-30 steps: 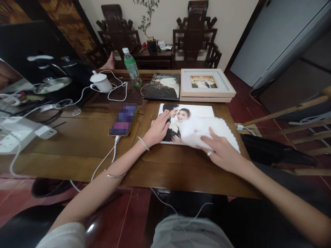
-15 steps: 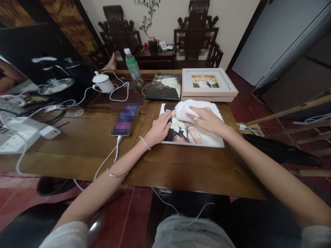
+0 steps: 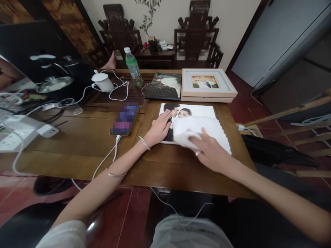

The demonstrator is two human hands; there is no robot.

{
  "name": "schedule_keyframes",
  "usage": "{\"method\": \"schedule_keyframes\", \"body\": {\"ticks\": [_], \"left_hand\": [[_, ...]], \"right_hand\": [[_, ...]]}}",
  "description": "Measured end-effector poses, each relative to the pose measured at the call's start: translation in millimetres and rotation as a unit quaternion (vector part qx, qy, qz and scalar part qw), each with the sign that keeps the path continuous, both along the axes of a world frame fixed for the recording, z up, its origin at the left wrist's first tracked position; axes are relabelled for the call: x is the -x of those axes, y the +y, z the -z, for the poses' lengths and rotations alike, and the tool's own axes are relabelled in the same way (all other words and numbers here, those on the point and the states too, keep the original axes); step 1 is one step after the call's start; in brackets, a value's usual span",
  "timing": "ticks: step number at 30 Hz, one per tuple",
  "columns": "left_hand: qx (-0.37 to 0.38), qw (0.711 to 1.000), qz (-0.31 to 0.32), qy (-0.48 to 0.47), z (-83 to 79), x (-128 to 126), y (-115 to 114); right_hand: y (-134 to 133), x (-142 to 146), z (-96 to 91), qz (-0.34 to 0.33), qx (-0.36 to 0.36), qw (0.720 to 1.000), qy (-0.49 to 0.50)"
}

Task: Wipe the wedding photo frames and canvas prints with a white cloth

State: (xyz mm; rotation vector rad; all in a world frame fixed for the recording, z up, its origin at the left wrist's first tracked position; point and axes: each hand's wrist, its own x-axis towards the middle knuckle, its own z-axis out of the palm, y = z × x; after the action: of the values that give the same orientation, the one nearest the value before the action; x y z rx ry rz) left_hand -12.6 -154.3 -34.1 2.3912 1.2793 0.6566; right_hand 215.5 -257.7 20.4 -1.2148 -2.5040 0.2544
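Note:
A large wedding photo print (image 3: 196, 110) lies flat on the wooden table (image 3: 85, 144). My left hand (image 3: 158, 130) rests flat on its left edge, fingers stretched out, holding it down. My right hand (image 3: 210, 151) presses a white cloth (image 3: 201, 132) onto the near part of the print, fingers curved over the cloth. The cloth hides most of the picture's lower half.
A framed photo (image 3: 207, 85) and a dark photo print (image 3: 164, 86) lie at the table's far side. A phone (image 3: 124, 119) on a white cable sits left of the print. Further left: a green bottle (image 3: 133, 71), a white cup (image 3: 102, 82), cables, a power strip (image 3: 23, 132).
My right hand dragged the white cloth from the print's far edge back down to its near edge. The left hand stayed put on the left edge.

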Motion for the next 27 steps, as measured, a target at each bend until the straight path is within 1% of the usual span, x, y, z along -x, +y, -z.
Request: {"method": "schedule_keyframes", "body": {"ticks": [2, 3, 4, 6, 8, 10, 13, 15, 17, 19, 21, 23, 25, 27], "left_hand": [[-0.002, 1.000, 0.001, 0.000, -0.4, 0, 0], [-0.004, 1.000, 0.001, -0.001, -0.2, 0, 0], [-0.006, 1.000, 0.002, -0.003, 0.2, 0, 0], [-0.008, 1.000, 0.004, -0.007, 1.6, 1, 1], [-0.008, 1.000, 0.008, -0.011, 3.3, 1, 2], [-0.009, 1.000, 0.010, -0.015, 4.7, 2, 3], [-0.010, 1.000, 0.011, -0.019, 4.9, 2, 3], [-0.009, 1.000, 0.011, -0.017, 4.0, 2, 2], [-0.010, 1.000, 0.014, -0.015, 3.0, 3, 1], [-0.013, 1.000, 0.015, -0.015, 2.7, 3, 1], [-0.011, 1.000, 0.012, -0.016, 3.3, 2, 2], [-0.005, 1.000, 0.008, -0.018, 4.5, 2, 2], [-0.002, 1.000, 0.006, -0.022, 5.6, 2, 3], [-0.002, 1.000, 0.005, -0.025, 5.7, 2, 3]], "right_hand": [[-23, 0, -0.2, -0.023, 0.006, 1.000, 0.005], [-29, 0, -1.1, -0.034, 0.013, 0.999, 0.007], [-31, 0, -2.5, -0.039, 0.023, 0.999, 0.007], [-23, 1, -6.1, -0.034, 0.047, 0.998, 0.005], [0, 2, -9.4, -0.019, 0.065, 0.998, 0.001], [31, 4, -12.0, -0.007, 0.067, 0.998, 0.006], [83, 7, -14.8, 0.016, 0.055, 0.997, 0.045], [112, 11, -16.5, 0.033, 0.056, 0.995, 0.074], [133, 14, -17.7, 0.052, 0.051, 0.993, 0.095], [141, 17, -17.4, 0.067, 0.044, 0.991, 0.103], [136, 18, -15.4, 0.067, 0.048, 0.991, 0.103], [119, 17, -12.4, 0.054, 0.047, 0.993, 0.089], [91, 15, -9.8, 0.041, 0.034, 0.997, 0.056], [56, 13, -8.7, 0.031, 0.026, 0.999, 0.022]]}}
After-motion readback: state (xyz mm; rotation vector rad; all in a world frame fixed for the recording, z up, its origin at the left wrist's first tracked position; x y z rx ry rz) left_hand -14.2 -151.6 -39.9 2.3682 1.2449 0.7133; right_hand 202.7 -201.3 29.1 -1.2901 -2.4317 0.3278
